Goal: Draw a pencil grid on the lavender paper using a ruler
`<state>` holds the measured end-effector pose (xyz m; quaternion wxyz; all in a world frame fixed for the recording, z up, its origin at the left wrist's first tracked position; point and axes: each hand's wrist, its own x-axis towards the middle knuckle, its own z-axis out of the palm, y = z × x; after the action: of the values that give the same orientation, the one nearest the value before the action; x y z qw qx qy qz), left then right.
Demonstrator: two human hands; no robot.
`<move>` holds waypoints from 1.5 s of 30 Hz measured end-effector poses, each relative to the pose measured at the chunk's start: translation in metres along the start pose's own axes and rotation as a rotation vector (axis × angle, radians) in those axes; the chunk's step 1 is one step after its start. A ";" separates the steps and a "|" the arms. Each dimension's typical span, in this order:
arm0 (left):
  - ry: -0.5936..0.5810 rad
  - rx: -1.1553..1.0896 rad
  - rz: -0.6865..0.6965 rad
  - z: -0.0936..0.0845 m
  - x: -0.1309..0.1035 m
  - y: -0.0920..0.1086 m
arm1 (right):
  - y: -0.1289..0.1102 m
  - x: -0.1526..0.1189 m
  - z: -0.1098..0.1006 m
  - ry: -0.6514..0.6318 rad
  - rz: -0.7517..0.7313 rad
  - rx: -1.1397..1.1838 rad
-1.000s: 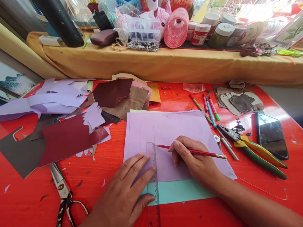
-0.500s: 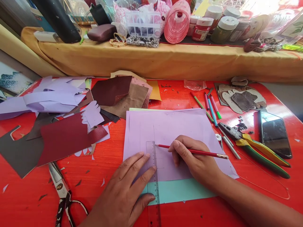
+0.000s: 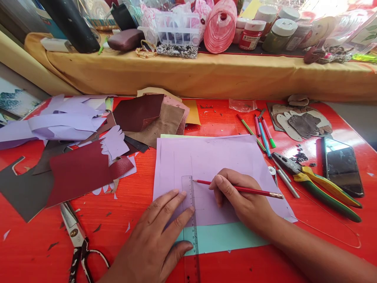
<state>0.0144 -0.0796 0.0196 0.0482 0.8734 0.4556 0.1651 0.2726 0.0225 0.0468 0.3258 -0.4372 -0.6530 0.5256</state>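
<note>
A purple paper sheet (image 3: 218,157) with thin pencil lines lies over a turquoise sheet (image 3: 229,239). Upright across both, a clear ruler (image 3: 191,232) overhangs the turquoise sheet's near edge. My left hand (image 3: 165,228) lies flat with fingers spread, its fingertips pressing the ruler. In my right hand (image 3: 241,196) is a red pencil (image 3: 262,191), pinched between thumb and fingers. The pencil's tip touches or hovers just beside the ruler's right edge near its top end; contact cannot be made out.
Scissors (image 3: 77,236) lie at the left below leather pieces (image 3: 79,169) and purple scraps (image 3: 64,125). At the right are markers (image 3: 264,139), pliers (image 3: 318,184), a phone (image 3: 341,165) and leather cutouts (image 3: 303,122). A cloth-covered ledge (image 3: 176,76) with jars (image 3: 251,35) runs behind.
</note>
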 end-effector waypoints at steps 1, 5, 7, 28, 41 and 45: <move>-0.001 0.003 0.005 0.000 0.000 0.000 | 0.000 0.000 0.000 0.001 -0.001 0.000; 0.006 0.011 0.013 -0.002 0.001 0.000 | 0.000 -0.001 0.000 -0.001 0.002 -0.005; 0.007 0.007 0.005 -0.001 0.002 0.001 | 0.000 0.000 0.000 -0.005 0.006 -0.004; 0.014 -0.006 0.008 -0.004 0.005 0.001 | -0.001 0.000 0.000 -0.015 -0.003 -0.048; 0.024 0.009 0.010 -0.005 0.006 0.001 | -0.001 0.000 -0.001 -0.013 -0.008 -0.070; 0.021 0.007 0.008 -0.004 0.006 0.000 | -0.001 0.000 -0.001 -0.012 -0.007 -0.077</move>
<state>0.0164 -0.0749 0.0254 0.0396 0.8736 0.4531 0.1729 0.2729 0.0228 0.0479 0.3067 -0.4439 -0.6764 0.5014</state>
